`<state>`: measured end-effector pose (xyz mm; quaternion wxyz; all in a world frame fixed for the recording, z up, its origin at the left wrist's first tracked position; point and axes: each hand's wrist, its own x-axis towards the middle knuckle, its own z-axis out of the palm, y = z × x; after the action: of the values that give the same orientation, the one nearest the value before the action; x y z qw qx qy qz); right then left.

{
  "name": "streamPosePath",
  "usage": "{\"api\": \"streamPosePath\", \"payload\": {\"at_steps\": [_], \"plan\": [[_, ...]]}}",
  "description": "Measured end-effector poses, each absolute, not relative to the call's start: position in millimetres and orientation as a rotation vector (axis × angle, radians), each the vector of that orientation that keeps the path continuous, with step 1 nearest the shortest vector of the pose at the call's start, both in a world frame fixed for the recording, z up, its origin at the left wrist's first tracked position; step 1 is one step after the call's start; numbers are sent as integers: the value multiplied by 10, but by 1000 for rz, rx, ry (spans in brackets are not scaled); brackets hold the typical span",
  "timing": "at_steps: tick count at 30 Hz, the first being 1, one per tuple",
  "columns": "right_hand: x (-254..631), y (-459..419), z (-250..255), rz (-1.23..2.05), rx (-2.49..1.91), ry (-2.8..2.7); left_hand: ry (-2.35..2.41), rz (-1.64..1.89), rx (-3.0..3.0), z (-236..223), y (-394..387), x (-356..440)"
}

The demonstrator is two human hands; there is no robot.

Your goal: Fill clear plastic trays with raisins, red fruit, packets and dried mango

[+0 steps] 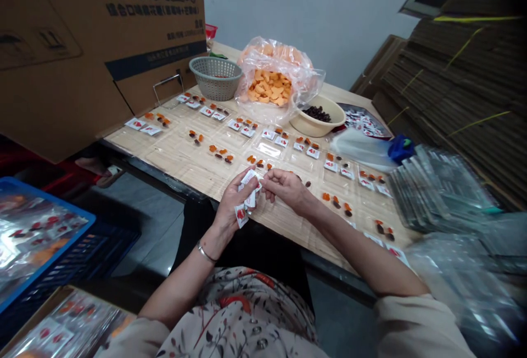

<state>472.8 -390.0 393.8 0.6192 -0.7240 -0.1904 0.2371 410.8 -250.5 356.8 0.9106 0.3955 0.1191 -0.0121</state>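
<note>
Here's the long work table (pixel 173 163), topped with a woven bamboo mat, a big cardboard carton (pixel 61 45) looming over its far-left end and a tall stack of flattened cardboard (pixel 453 83) off to the right. Across the mat runs a row of clear plastic trays (pixel 267 149), their compartments dotted with orange and dark fruit pieces. Up top, a plastic bag of orange dried fruit (pixel 269 86) sits beside a cream bowl of raisins (pixel 317 119). And at the table's near edge, the left hand (pixel 233 204) is curled around white sachets with red print (pixel 247 193), while the right hand (pixel 286 189) pinches in at their upper edge, fingers nearly closed.
</note>
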Motion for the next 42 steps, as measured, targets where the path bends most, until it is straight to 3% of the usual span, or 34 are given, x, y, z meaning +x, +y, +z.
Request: {"api": "streamPosePath", "payload": {"at_steps": [4,12,16,25,33,38,42], "plan": [[4859,-3998,3998,406,-1700,-377,288,0,756,3552,-2418,4105],[5178,-4184,3705,503,-2079,-345,327,50,716,3607,-2190,4031],[5146,-4110,3714,242,-2287,-518,308,64,690,3585,-2234,4059],[4468,-3734,4233,40,-1977,-1618,288,95,653,3570,-2399,4215],[4411,-3626,4127,-373,-2136,-2133,399,62,658,3508,-2448,4316],[4482,-3644,4145,-352,-1953,-1991,390,140,566,3525,-2286,4322],[4719,-3655,4116,-309,-2066,-1182,346,291,533,3578,-2034,4310]]}}
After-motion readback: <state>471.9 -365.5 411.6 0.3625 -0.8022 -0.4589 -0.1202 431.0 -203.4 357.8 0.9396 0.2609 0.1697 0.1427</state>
